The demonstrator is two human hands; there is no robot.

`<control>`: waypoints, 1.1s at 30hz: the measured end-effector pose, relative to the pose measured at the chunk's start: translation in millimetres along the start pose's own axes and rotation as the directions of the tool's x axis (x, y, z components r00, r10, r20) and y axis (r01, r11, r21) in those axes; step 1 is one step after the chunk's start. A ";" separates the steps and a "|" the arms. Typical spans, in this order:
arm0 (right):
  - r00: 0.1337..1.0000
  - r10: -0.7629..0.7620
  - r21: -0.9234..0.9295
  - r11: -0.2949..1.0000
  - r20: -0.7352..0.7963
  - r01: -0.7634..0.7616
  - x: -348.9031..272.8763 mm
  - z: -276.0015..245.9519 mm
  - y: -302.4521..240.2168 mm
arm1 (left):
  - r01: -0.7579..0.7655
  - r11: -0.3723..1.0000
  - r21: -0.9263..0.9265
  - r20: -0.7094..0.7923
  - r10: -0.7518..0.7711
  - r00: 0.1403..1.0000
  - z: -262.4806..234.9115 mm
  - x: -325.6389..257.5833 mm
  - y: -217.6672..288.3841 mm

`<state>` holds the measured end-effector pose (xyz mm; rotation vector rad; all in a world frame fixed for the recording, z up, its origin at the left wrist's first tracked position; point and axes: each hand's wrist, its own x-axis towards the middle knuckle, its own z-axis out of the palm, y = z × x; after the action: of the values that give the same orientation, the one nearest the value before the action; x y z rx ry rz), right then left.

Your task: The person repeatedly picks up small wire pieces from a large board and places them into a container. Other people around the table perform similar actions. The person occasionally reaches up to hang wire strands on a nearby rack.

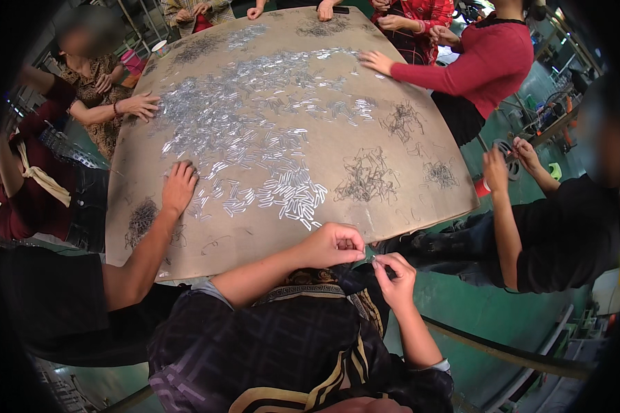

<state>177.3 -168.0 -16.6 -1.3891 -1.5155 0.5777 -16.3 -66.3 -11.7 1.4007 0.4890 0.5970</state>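
My left hand and my right hand are close together, just off the near edge of the brown table. Both have thumb and finger pinched. A small glint shows at the right fingertips, but what either hand holds is too small to make out. Beyond my left hand lie many small, shiny, elongated metal pieces, spread over the tabletop. A tangle of thin dark wire pieces lies farther right on the table.
Smaller wire heaps lie at the right edge, far right and left. Several people stand around the table. A co-worker's hand rests on the near left; another's hands are raised at the right. The floor is green.
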 end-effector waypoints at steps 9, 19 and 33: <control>0.998 0.009 0.000 1.000 0.058 -0.009 -2.0 3.6 1.8 | -0.121 0.982 0.143 -0.056 0.130 0.990 13.3 -2.9 -10.0; 0.998 0.015 -0.017 1.000 0.067 -0.014 -7.7 2.7 5.1 | -0.356 0.826 0.437 -0.024 0.407 0.913 28.1 -4.9 -18.4; 0.992 -0.019 -0.030 0.999 0.122 0.023 -5.2 1.3 8.7 | -0.443 0.603 0.664 0.033 0.568 0.822 35.9 -10.1 -20.7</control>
<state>179.7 -170.4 -26.2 -1.3813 -1.6408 0.6385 1.0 -101.5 -28.4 2.2110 0.4556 1.1046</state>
